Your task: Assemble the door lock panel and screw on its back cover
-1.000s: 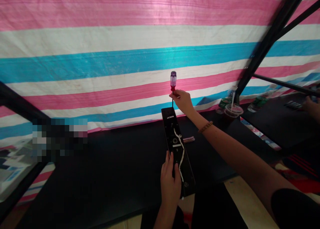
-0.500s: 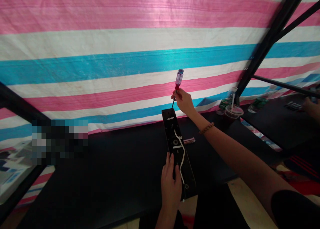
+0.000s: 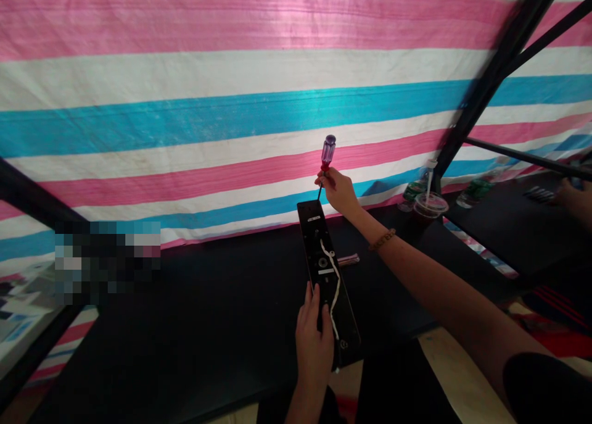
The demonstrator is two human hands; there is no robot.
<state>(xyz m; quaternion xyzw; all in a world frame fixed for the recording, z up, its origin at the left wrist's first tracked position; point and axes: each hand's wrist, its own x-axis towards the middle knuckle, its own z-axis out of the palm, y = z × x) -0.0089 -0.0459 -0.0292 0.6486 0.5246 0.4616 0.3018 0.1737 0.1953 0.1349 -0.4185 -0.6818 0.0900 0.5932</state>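
A long black panel [image 3: 319,232] lies on the black table, its far end toward the striped sheet. A white cord [image 3: 337,291] runs down its face, among small screws and white labels. My left hand [image 3: 314,337] rests on the panel's near left part, fingers stretched out and thumb apart. My right hand [image 3: 340,189] is closed, pinching a screwdriver [image 3: 328,149] low down, near its red collar. The screwdriver stands nearly upright, purple clear handle on top, its shaft reaching down to the panel's far right corner. The tip is too small to make out.
Right of the panel lies a small clear-and-reddish item [image 3: 349,260]. Farther right stand a lidded drink cup [image 3: 430,207] with a straw and a bottle [image 3: 411,192]. Another person's hand [image 3: 576,195] is at the neighbouring table. Black frame bars [image 3: 481,103] rise before the sheet.
The screwdriver handle sits slightly lower and has turned a little in my right hand's pinch. My left hand keeps its place on the panel. The whole view has shifted slightly.
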